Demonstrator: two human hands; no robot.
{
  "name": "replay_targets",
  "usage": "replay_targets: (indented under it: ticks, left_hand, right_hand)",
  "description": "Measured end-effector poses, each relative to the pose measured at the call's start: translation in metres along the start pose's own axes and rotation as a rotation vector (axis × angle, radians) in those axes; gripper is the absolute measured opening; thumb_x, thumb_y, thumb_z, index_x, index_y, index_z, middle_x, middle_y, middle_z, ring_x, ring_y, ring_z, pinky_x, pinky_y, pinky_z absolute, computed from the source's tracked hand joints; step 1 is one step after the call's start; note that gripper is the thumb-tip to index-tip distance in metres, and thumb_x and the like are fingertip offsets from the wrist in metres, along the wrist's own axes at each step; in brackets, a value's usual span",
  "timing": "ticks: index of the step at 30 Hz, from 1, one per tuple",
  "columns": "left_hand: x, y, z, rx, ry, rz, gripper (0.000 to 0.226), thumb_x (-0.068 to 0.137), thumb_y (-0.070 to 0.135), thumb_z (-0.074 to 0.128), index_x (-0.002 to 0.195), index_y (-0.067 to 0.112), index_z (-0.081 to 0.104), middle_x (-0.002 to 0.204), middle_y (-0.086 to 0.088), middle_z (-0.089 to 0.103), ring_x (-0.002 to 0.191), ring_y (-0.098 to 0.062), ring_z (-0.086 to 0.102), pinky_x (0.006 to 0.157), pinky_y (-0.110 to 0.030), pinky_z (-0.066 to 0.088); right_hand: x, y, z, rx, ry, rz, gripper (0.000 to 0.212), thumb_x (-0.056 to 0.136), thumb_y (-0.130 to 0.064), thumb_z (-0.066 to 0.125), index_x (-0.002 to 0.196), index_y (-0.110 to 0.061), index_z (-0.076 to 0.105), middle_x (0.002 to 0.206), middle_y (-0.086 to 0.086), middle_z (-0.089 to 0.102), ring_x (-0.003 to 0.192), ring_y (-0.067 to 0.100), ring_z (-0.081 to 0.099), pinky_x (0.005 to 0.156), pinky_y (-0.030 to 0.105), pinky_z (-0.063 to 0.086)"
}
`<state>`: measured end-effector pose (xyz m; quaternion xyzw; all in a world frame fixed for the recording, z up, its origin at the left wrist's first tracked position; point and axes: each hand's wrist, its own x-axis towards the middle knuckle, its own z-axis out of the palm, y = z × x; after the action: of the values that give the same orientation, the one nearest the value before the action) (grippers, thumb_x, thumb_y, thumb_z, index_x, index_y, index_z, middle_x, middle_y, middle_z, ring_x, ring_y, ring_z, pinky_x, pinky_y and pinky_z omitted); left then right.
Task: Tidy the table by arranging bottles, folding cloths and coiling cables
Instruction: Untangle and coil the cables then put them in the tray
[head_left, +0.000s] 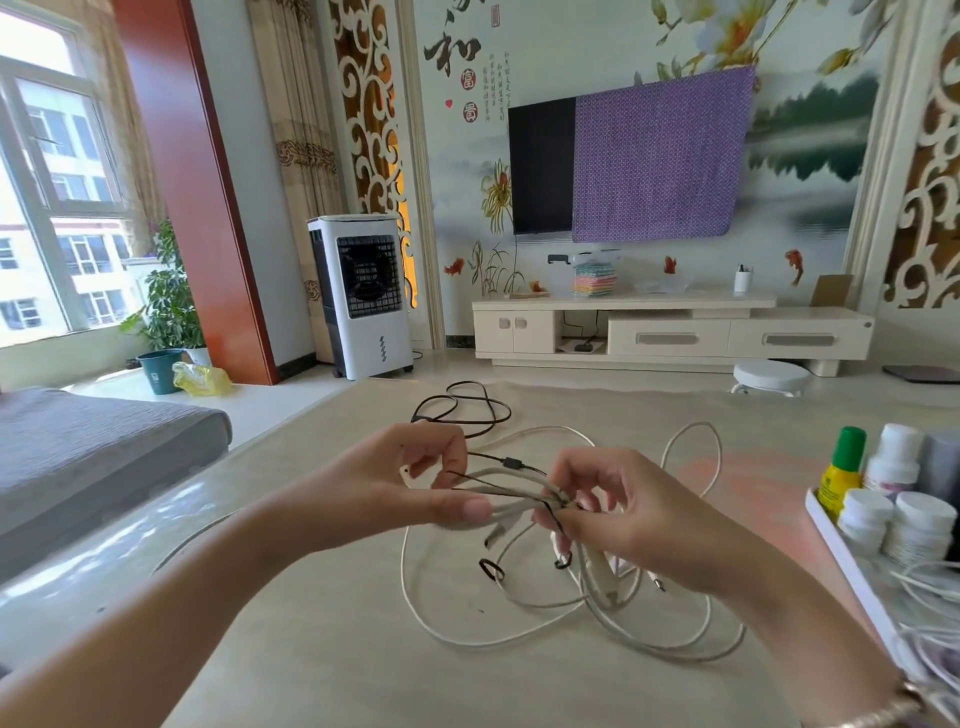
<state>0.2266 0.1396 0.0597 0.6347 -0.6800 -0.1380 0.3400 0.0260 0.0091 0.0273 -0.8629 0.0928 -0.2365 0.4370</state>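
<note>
Status: the bottles (883, 499) stand grouped upright in a white tray (841, 551) at 3 o'clock, so that step appears done, whereas no folded cloth is visible on the table (322, 649) and cable coiling appears only begun. The white cable (457, 636) sprawls in loose, overlapping loops from centre to 5 o'clock, a thin black cable (470, 402) lies looped at 12 o'clock, and both meet in a bundle raised at centre. The left hand (410, 483) pinches that bundle between thumb and curled fingers, and the right hand (618, 509) pinches its other end, fingertips pressed on a thin black strand.

White cable (519, 631) sprawled in loose loops on table, black cable (467, 410) tangled behind; bottles (883, 499) upright in tray
</note>
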Motion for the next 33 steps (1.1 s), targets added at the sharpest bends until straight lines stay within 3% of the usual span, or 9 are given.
replay_targets:
  ticks: [2,7,13,16,19,23,27,30,33]
  left_hand:
    - [-0.003,-0.002,-0.001,-0.006,0.005,0.002,0.056,0.052,0.071,0.075,0.067,0.024,0.05,0.073,0.002,0.04,0.073,-0.014,0.035,0.068,-0.033,0.025]
    - [-0.008,-0.007,0.0,-0.046,0.081,-0.022,0.038,0.059,0.053,0.079,0.063,0.027,0.052,0.07,0.005,0.043,0.071,-0.01,0.037,0.068,-0.03,0.029]
    - [-0.003,-0.004,0.033,0.088,0.222,0.148,0.02,0.069,0.039,0.062,0.065,0.021,0.055,0.065,0.012,0.052,0.068,-0.003,0.042,0.07,-0.017,0.035]
    - [-0.002,-0.001,0.049,0.159,0.343,0.198,0.016,0.071,0.04,0.059,0.067,0.026,0.052,0.071,0.011,0.055,0.077,-0.009,0.045,0.08,-0.025,0.033]
    - [-0.002,0.003,0.053,0.138,0.343,0.231,0.011,0.08,0.038,0.064,0.086,0.03,0.059,0.091,0.012,0.058,0.092,-0.013,0.047,0.084,-0.029,0.039]
    - [-0.002,0.006,0.062,0.038,0.394,0.153,0.04,0.082,0.05,0.062,0.118,0.038,0.05,0.12,0.019,0.052,0.113,-0.003,0.052,0.092,-0.011,0.036]
    - [0.002,0.006,0.063,-0.04,0.28,-0.053,0.052,0.068,0.062,0.073,0.109,0.037,0.054,0.111,0.022,0.063,0.108,0.003,0.058,0.093,-0.027,0.046]
    - [0.01,0.015,0.064,-0.139,0.228,-0.096,0.034,0.079,0.029,0.077,0.107,0.027,0.058,0.105,0.007,0.069,0.099,-0.017,0.067,0.093,-0.047,0.05]
    - [0.02,0.038,0.068,-0.166,0.185,-0.096,0.025,0.088,0.007,0.064,0.107,0.022,0.058,0.1,-0.002,0.068,0.09,-0.029,0.067,0.086,-0.053,0.051]
  right_hand:
    - [0.002,0.004,0.002,0.037,0.026,0.036,0.018,0.087,-0.018,0.069,0.074,-0.018,0.057,0.061,-0.006,0.063,0.057,0.003,0.04,0.053,0.012,0.032]
    - [0.006,0.012,0.004,0.063,0.061,0.125,0.021,0.09,-0.015,0.066,0.073,-0.017,0.053,0.062,-0.003,0.063,0.064,0.015,0.052,0.063,0.028,0.041]
    - [0.014,0.008,0.02,0.262,0.014,0.057,0.01,0.09,-0.014,0.064,0.09,-0.006,0.057,0.073,0.003,0.068,0.07,0.011,0.065,0.07,0.02,0.049]
    - [0.019,0.01,0.024,0.42,0.134,0.106,0.029,0.082,-0.029,0.068,0.099,-0.007,0.062,0.08,0.001,0.072,0.072,0.007,0.063,0.072,0.021,0.041]
    - [0.018,0.016,0.018,0.589,0.233,0.138,0.018,0.076,-0.033,0.073,0.091,-0.025,0.066,0.086,-0.003,0.069,0.071,0.011,0.046,0.068,0.026,0.029]
    - [0.015,0.017,0.017,0.745,0.231,0.089,0.016,0.073,-0.029,0.081,0.082,-0.025,0.068,0.084,-0.003,0.06,0.07,0.012,0.048,0.065,0.026,0.033]
    - [0.017,0.009,0.011,0.756,0.252,0.072,0.023,0.078,-0.029,0.074,0.091,-0.011,0.068,0.076,0.002,0.062,0.067,0.013,0.051,0.068,0.027,0.036]
    - [0.014,-0.003,0.0,0.801,0.266,0.079,0.027,0.079,-0.025,0.071,0.098,-0.007,0.065,0.073,0.002,0.062,0.064,0.013,0.056,0.067,0.027,0.041]
    - [0.0,-0.015,-0.019,0.797,0.361,0.169,0.02,0.085,-0.023,0.069,0.099,-0.011,0.061,0.071,0.002,0.062,0.058,0.014,0.055,0.057,0.023,0.046]
